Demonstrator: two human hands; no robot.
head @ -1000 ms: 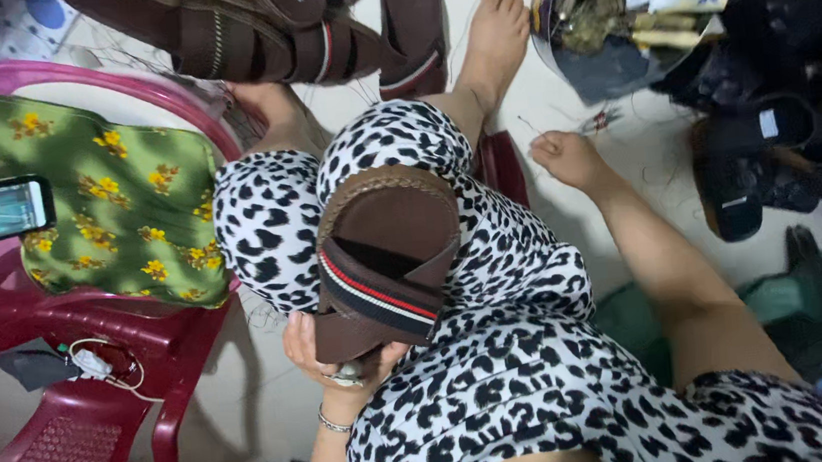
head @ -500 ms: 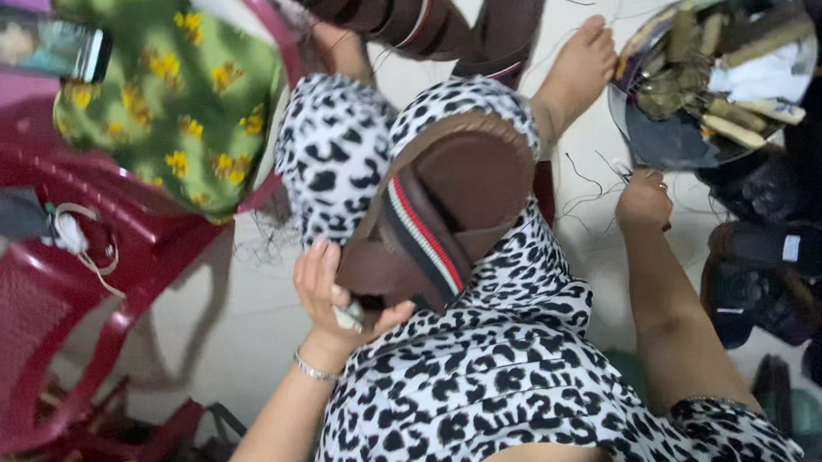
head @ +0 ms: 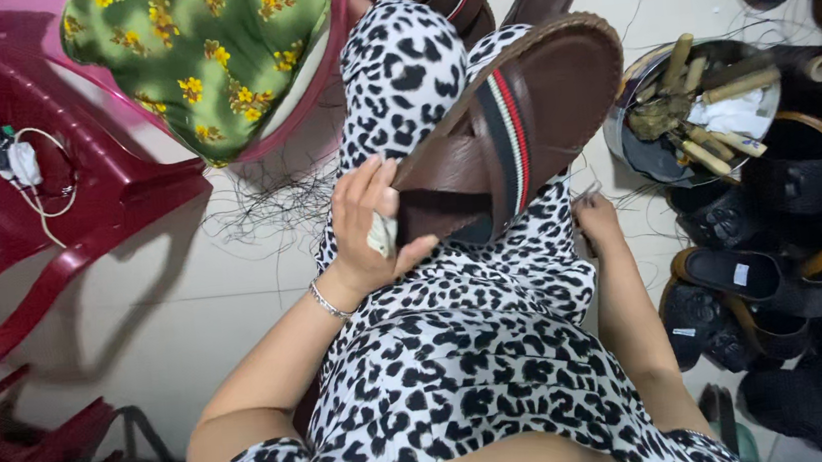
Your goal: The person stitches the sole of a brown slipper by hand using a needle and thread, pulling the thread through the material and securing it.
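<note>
Pale floor [head: 168, 315]; left hand [head: 366, 230] grips sandal [head: 512, 131], right hand [head: 600, 228] half-hidden.

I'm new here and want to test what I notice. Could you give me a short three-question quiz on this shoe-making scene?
1. True or false: the left hand holds the brown sandal.
2. Where does the right hand rest? A) in the metal bowl of tools B) low beside the patterned leg, by loose threads C) on the red plastic chair
3. Fill in: the cushion on the pink chair is ____ with yellow flowers.

Key: 1 true; 2 B; 3 green.
</note>
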